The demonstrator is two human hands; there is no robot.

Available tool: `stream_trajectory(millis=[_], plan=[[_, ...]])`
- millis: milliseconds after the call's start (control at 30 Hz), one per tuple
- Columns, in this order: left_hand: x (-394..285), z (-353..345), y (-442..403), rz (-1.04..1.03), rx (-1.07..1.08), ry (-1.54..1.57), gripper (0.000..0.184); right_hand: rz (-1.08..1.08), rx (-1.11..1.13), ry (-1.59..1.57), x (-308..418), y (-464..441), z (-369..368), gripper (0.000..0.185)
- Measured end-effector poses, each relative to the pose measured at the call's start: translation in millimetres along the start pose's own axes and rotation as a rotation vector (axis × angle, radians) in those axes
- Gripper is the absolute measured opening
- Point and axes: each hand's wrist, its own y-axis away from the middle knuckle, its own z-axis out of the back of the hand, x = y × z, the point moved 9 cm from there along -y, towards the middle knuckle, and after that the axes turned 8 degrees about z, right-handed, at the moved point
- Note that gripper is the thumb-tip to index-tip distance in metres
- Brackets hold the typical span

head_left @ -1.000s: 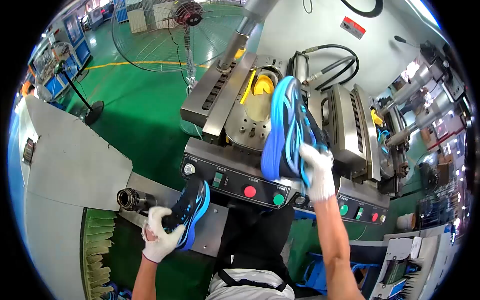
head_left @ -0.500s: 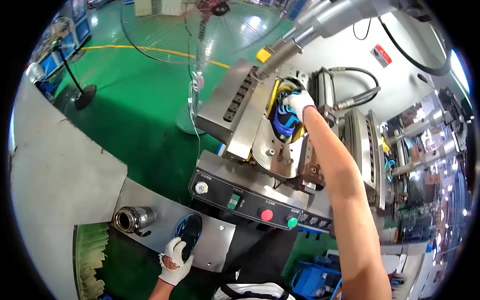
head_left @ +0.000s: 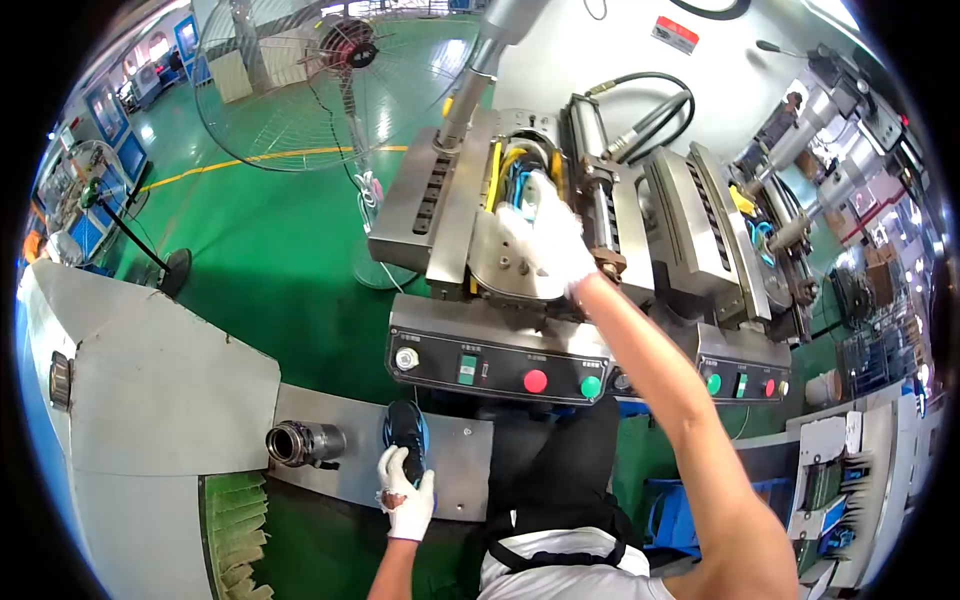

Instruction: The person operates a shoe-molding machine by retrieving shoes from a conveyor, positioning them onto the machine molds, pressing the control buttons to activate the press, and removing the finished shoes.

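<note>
In a white glove, my left hand [head_left: 407,503] is closed round the near end of a black shoe with blue edging [head_left: 406,428], which lies on the metal shelf [head_left: 462,450]. My right hand [head_left: 548,238], also gloved, is smeared by motion over the near part of the pressing machine [head_left: 480,225]. Just beyond its fingers, a blue and black shoe [head_left: 517,183] sits in the machine's cradle between yellow pads [head_left: 494,175]. The hand covers part of that shoe, and whether its fingers touch it cannot be made out.
A control panel [head_left: 500,368] with red and green buttons runs along the machine's front. To the right stands a second press station [head_left: 700,220]. An open metal flask [head_left: 305,442] lies on the shelf. Behind is a large caged fan [head_left: 345,60].
My right hand has come back from the top of the shoe in the machine towards the near side. My left hand stays on the black shoe. The whole view has shifted.
</note>
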Motion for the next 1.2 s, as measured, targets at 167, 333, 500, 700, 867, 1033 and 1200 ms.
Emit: stream_trajectory(millis=[167, 333, 500, 700, 867, 1033, 1200], plan=[[-11.5, 14.9, -10.8, -0.342, 0.196, -0.28, 0.059, 0.253, 0.23, 0.003, 67.7, 204.0, 64.9, 0.094], [-50.2, -6.9, -42.2, -0.502, 0.344, -0.274, 0.019, 0.187, 0.445, 0.749, -79.4, 294.6, 5.1, 0.094], [-137.1, -14.5, -16.2, -0.573, 0.295, -0.218, 0.009, 0.05, 0.389, -0.042, -7.8, 308.2, 81.9, 0.105], [-283.1, -83.7, 68.5, -0.749, 0.438, -0.061, 0.011, -0.087, 0.394, -0.516, 24.0, 451.5, 128.1, 0.119], [-391.9, -192.4, 184.8, -1.033, 0.803, 0.094, 0.011, -0.389, -0.206, -0.338, -1.2, 521.9, 189.6, 0.119], [-513.9, -216.6, 339.8, -1.414, 1.262, 0.368, 0.043, -0.698, -1.029, -0.324, -4.1, 587.9, 321.4, 0.08], [-520.1, -198.1, 420.2, -1.701, 1.464, 0.729, 0.067, -0.703, -1.567, 0.099, -44.2, 679.2, 460.7, 0.066]])
